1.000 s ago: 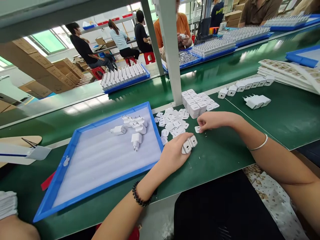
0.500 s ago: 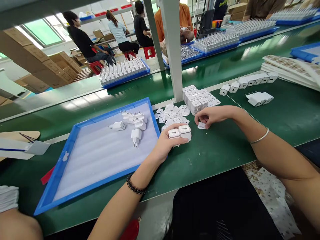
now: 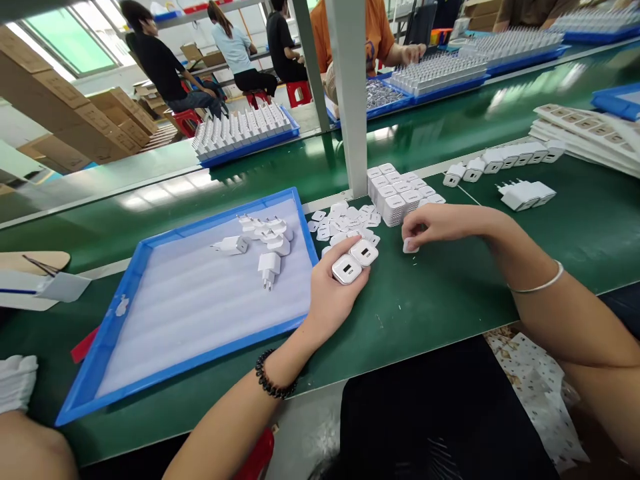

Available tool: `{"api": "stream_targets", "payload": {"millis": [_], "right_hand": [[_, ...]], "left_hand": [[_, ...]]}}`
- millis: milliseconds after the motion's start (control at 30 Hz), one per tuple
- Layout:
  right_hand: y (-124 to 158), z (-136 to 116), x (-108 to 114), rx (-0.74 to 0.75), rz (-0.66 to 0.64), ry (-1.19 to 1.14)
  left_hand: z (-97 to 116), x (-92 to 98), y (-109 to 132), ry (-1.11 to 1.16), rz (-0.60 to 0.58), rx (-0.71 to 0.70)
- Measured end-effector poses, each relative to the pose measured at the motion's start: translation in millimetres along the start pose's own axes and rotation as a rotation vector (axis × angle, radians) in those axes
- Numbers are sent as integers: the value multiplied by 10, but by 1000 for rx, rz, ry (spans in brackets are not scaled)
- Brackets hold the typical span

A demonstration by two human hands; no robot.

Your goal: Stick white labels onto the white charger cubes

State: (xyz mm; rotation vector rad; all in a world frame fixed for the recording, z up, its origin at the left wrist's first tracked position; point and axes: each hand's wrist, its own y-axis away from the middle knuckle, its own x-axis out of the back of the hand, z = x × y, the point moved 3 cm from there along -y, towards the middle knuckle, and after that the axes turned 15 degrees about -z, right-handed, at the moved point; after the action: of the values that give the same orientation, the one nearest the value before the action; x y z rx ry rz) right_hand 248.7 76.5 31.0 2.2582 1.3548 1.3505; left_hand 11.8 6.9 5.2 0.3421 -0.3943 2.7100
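Observation:
Two white USB chargers (image 3: 347,268) sit side by side in my left hand (image 3: 333,303), their port faces turned up toward me. My left fingers are wrapped around them, above the green bench near the tray's right edge. My right hand (image 3: 425,227) pinches a small white cover plate (image 3: 410,245), tilted and partly hidden by the fingers. Loose white cover plates (image 3: 343,219) lie in a heap beyond my left hand. Neat stacks of the same plates (image 3: 395,193) stand just behind my right hand.
A blue-rimmed tray (image 3: 195,361) at left holds several plug chargers (image 3: 270,263). A row of chargers (image 3: 493,160) and a further group (image 3: 525,195) lie at right. A metal post (image 3: 349,100) rises behind the plates. A co-worker's gloved hand (image 3: 17,383) shows at lower left.
My left hand has turned, tipping the chargers' port faces more toward me. My right hand has moved slightly right, with the cover plate now tilted up in its fingers.

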Motion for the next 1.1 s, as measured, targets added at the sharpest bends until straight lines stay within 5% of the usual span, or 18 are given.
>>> {"api": "stream_targets", "payload": {"millis": [133, 233, 367, 733, 1100], "right_hand": [[82, -312, -80, 341, 207, -238], [67, -442, -211, 507, 382, -466], [0, -531, -378, 608, 372, -611], [-16, -591, -457, 478, 336, -601], [-31, -584, -479, 391, 370, -508]], "left_hand": [[33, -15, 52, -74, 89, -80], [51, -26, 51, -35, 44, -108], [69, -37, 23, 80, -41, -104], [32, -50, -24, 130, -78, 85], [22, -62, -30, 74, -75, 70]]}}
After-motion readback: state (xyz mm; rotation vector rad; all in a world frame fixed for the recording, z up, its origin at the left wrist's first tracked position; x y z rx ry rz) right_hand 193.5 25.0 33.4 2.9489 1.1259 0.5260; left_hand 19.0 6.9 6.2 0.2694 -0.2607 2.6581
